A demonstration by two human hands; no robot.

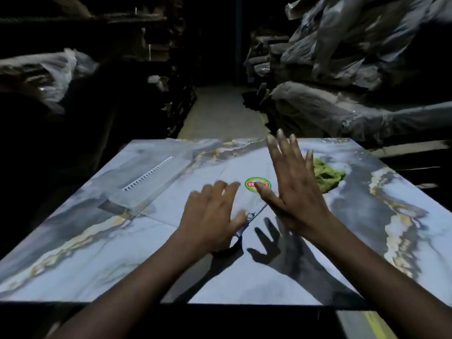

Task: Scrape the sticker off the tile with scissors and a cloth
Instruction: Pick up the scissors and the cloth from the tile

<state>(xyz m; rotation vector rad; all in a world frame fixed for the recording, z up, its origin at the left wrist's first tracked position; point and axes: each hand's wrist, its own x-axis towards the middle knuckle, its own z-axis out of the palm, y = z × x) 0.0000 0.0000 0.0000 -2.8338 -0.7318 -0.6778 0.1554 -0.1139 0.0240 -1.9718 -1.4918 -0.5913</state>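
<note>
Sticker [258, 184], round with a green rim and a red band, sits flat and whole near the middle of the marbled tile [117, 253]. No lifted edge seen, so scraping judged not begun. Scissors [252, 216] lie on the tile at 7 o'clock from the sticker, blades together, tips pointing toward 1 o'clock, handles partly hidden under the left hand [210, 216]. Green cloth [329, 177] is bunched at 2 o'clock from the sticker, toward the far right corner. Left hand: fingers spread and lightly bent, holding nothing; cannot tell whether it touches the scissors. Right hand [291, 182]: fingers straight and splayed wide, empty, and raised off the surface, to judge by its separate shadow [271, 243] at 6 o'clock. Its thumb hides part of the sticker. Risks, as judgement: the glaze looks glossy, so a steep blade angle or a dug-in tip could scratch it. A blade slipping on the slick face could run into whichever hand steadies the tile. Tearing the sticker off in bits would leave glue for the cloth to rub away. Room is dim under one hard light, and hand shadows across the sticker could hide the edge being worked. Left fingers are motion-blurred, so finer detail is unreadable.
</note>
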